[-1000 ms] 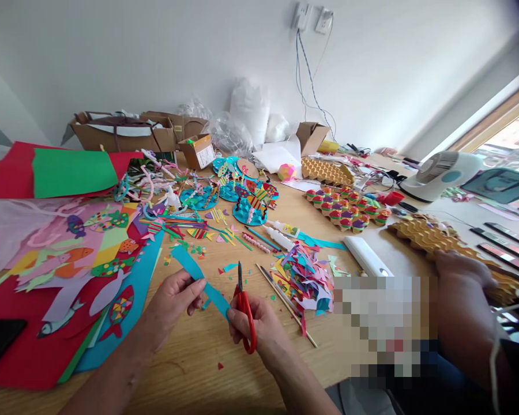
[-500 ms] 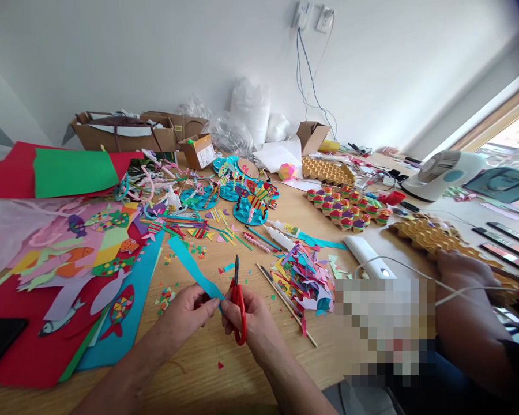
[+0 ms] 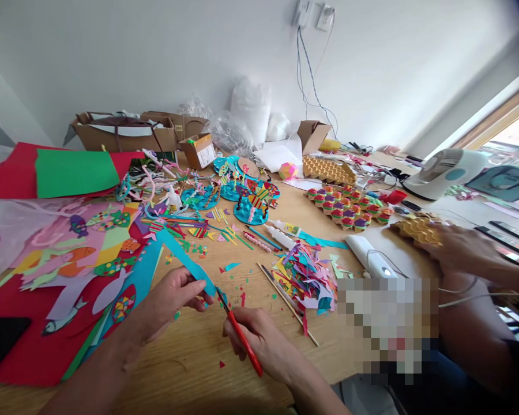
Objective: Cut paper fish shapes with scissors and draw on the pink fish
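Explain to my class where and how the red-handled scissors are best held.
Take the scissors by the red handles, coming from the near right side, as the right hand does. The handles slant toward the person, while the narrow dark blades point away and left, toward the blue strip in the left hand. That should put the grip behind the cutting edges.

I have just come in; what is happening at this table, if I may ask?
A person's left hand holds a blue strip; the right hand holds red scissors, blades at the strip's near end. Colourful scraps lie on the table beyond the right hand. To the right, a co-worker's hand is by an egg tray.
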A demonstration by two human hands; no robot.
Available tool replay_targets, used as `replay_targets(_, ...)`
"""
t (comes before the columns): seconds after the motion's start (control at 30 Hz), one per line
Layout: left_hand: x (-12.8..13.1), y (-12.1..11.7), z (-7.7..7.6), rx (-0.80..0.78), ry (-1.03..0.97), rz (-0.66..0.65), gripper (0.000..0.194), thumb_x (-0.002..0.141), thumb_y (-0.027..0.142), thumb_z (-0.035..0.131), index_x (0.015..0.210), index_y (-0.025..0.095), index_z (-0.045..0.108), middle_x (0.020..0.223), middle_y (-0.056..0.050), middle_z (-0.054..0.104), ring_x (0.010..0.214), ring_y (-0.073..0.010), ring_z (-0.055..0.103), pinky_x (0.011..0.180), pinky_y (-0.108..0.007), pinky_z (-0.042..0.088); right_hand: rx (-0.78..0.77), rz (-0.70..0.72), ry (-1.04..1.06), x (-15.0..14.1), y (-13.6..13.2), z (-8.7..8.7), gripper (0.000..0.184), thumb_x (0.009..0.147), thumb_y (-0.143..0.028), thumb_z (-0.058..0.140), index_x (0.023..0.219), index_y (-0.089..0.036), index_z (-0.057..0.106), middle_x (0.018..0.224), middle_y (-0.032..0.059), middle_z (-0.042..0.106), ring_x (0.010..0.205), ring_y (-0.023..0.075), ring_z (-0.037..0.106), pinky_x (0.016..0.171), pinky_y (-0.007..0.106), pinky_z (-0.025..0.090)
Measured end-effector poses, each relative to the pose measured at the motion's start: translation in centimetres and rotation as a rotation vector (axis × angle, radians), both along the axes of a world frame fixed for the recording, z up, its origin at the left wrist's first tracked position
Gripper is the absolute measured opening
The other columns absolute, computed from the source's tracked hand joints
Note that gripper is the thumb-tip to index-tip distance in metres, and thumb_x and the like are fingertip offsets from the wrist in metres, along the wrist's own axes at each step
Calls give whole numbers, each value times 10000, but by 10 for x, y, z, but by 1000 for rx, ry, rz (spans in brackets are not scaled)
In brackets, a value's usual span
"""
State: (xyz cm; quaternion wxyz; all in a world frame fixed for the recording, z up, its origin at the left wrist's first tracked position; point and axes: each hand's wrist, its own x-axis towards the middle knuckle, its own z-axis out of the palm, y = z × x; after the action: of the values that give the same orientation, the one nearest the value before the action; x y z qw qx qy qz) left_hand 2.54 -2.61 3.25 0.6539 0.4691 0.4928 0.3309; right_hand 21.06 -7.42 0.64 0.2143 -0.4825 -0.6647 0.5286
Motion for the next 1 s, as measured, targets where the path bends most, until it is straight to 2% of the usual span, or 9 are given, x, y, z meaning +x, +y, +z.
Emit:
replay_targets(0.4,-1,1,-2,-48,-74,-44,177,667,304,644,748,150,612,709,-39,677,637,-162,616,578,-262,476,-20,16,-37,-1,1,5,284,861,-324,390,647,-170,499,544,-38,466,492,84,364,449,211,211)
replay_targets(0.7,-5,1,-5,-73,-108,7,193,669,297,659,778,153,591,729,-31,661,625,-154,618,544,-246,474,-19,22,-36,-3,-1,5,266,849,-309,407,629,-178,481,544,-37,481,502,93,393,461,213,235)
replay_targets(1.0,-2,-1,-9,-62,-134,-72,168,697,300,641,774,152,621,725,-43,684,626,-146,613,570,-238,476,3,3,-16,-4,1,4,300,867,-334,384,629,-177,479,539,-36,468,500,90,380,463,210,239)
